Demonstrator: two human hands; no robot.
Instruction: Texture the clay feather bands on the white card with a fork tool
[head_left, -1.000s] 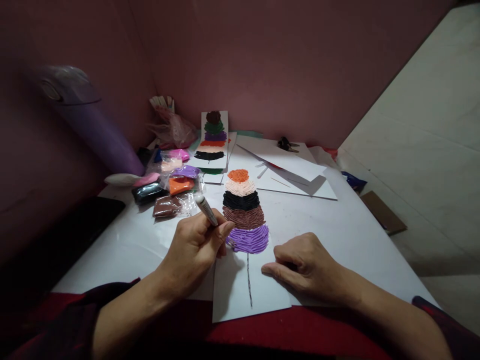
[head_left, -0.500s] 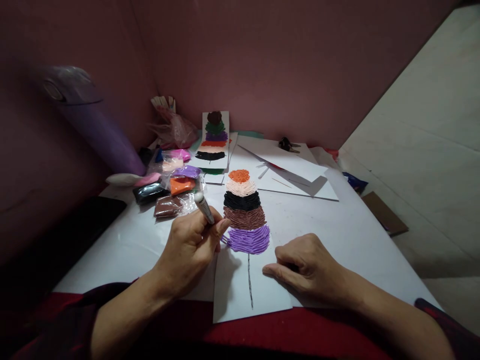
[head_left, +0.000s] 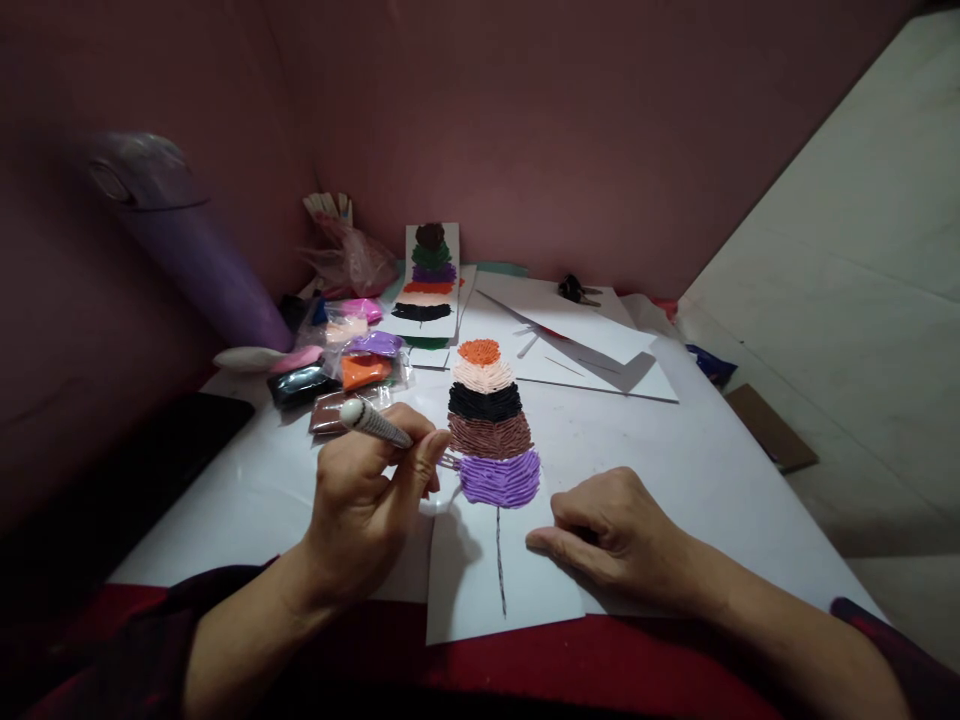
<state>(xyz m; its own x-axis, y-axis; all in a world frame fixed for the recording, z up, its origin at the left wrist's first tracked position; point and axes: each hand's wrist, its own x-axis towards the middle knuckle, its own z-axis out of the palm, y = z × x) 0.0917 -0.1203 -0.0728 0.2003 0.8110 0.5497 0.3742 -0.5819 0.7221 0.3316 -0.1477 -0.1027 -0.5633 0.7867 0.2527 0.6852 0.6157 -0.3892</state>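
My left hand [head_left: 367, 500] grips a white-handled fork-like tool [head_left: 375, 423], its tip at the left edge of the purple clay band [head_left: 499, 478]. That band is the lowest of a striped clay feather [head_left: 487, 420] (orange, peach, black, brown, purple) on a white card [head_left: 495, 575] with a drawn black stem. My right hand [head_left: 615, 535] rests flat on the card's right edge, fingers curled, pinning it to the table.
Bags of coloured clay [head_left: 341, 365] lie at the left. A finished striped feather card [head_left: 427, 280] leans at the back. White paper sheets [head_left: 592, 345] and a dark clip [head_left: 574, 290] sit behind. A purple lamp [head_left: 180, 240] stands left; dark phone [head_left: 150, 450] nearby.
My left hand has rolled, swinging the tool's handle down and leftward from upright to nearly flat, its tip moving to the purple band's upper left edge. My right hand has stayed put.
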